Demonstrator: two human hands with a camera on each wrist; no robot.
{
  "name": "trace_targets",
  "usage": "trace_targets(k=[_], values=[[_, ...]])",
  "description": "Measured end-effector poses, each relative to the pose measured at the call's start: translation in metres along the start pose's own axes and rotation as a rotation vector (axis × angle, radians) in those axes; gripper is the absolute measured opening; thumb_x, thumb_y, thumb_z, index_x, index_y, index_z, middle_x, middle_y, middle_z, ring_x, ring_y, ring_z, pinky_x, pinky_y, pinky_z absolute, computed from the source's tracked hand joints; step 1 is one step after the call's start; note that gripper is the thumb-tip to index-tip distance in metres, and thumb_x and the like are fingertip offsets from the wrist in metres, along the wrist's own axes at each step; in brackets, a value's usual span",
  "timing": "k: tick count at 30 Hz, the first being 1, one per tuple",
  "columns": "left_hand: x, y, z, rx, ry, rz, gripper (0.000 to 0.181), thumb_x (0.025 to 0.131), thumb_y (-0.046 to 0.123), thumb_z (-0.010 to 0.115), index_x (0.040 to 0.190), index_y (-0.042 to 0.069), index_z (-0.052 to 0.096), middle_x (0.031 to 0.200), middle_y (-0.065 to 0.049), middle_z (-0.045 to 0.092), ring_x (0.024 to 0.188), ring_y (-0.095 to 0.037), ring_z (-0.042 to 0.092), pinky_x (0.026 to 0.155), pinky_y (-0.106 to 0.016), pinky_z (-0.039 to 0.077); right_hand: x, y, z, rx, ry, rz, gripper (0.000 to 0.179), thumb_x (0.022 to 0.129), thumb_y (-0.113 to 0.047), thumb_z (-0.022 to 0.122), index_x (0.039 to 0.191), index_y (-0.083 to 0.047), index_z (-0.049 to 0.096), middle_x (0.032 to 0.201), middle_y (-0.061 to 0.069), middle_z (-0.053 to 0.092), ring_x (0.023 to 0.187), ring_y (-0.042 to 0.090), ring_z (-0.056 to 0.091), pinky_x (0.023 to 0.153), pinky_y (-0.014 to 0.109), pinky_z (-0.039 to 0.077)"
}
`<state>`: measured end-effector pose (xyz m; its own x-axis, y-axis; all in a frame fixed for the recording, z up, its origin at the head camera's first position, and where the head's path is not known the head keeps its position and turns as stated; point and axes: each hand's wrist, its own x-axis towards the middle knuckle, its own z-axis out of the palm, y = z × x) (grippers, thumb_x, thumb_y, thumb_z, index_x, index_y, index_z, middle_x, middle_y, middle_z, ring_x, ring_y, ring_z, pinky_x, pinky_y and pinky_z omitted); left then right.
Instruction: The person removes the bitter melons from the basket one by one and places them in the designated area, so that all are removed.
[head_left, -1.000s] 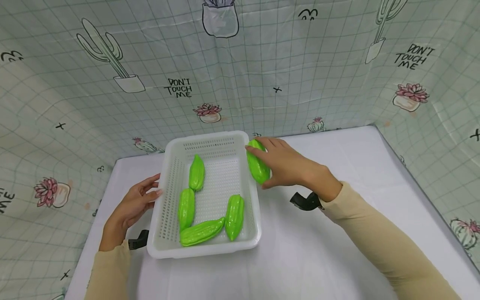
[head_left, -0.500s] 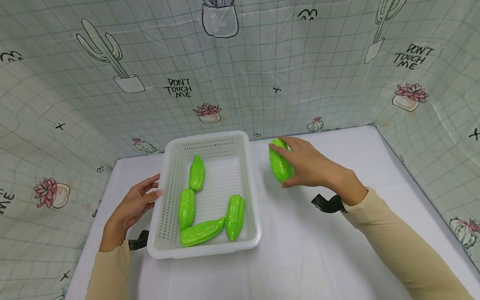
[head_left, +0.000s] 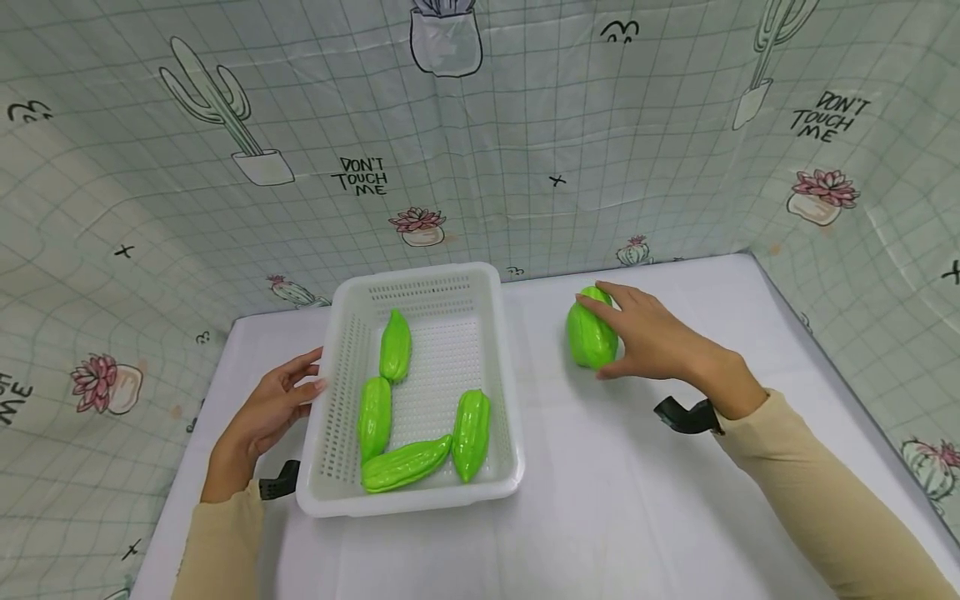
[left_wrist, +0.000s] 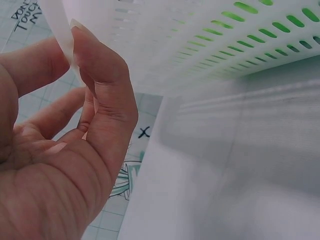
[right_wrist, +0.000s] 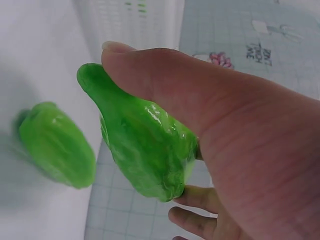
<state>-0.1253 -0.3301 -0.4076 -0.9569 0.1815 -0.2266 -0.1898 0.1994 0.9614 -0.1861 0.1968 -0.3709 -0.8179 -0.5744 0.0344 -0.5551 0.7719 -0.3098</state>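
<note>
In the head view, my left hand (head_left: 272, 408) grips the left rim of a white perforated plastic basket (head_left: 512, 400). The rim runs between thumb and fingers in the left wrist view. Several glossy green ridged gourds lie inside, among them an upper one (head_left: 395, 346) and a right one (head_left: 470, 435). Right of the basket, my right hand (head_left: 660, 333) holds another gourd (head_left: 591, 337) with thumb and fingers. The right wrist view shows this held gourd (right_wrist: 145, 145) between them, and a further gourd (right_wrist: 57, 145) lying apart on the white surface. The hand largely hides that one from the head camera.
The table has a white cloth (head_left: 570, 500). Behind it and at both sides hangs a grid-patterned curtain with cactus prints (head_left: 480, 133). A black wrist mount (head_left: 686, 414) sits under the right wrist, another mount (head_left: 281, 481) beside the left.
My right hand has moved rightward, away from the basket's right rim, carrying the gourd. My left hand, the basket and the gourds in it have stayed in place.
</note>
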Motion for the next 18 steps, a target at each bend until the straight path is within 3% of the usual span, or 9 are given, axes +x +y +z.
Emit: trace_targets(k=[18], values=[[0.0, 0.003, 0.002, -0.012, 0.0, -0.001, 0.073, 0.107, 0.005, 0.061, 0.166, -0.005, 0.018, 0.123, 0.002, 0.054, 0.099, -0.005, 0.069, 0.083, -0.024, 0.061, -0.007, 0.039, 0.014, 0.002, -0.026, 0.077, 0.104, 0.079, -0.029, 0.095, 0.161, -0.001, 0.038, 0.164, 0.035, 0.028, 0.147, 0.059, 0.03, 0.118, 0.074, 0.025]])
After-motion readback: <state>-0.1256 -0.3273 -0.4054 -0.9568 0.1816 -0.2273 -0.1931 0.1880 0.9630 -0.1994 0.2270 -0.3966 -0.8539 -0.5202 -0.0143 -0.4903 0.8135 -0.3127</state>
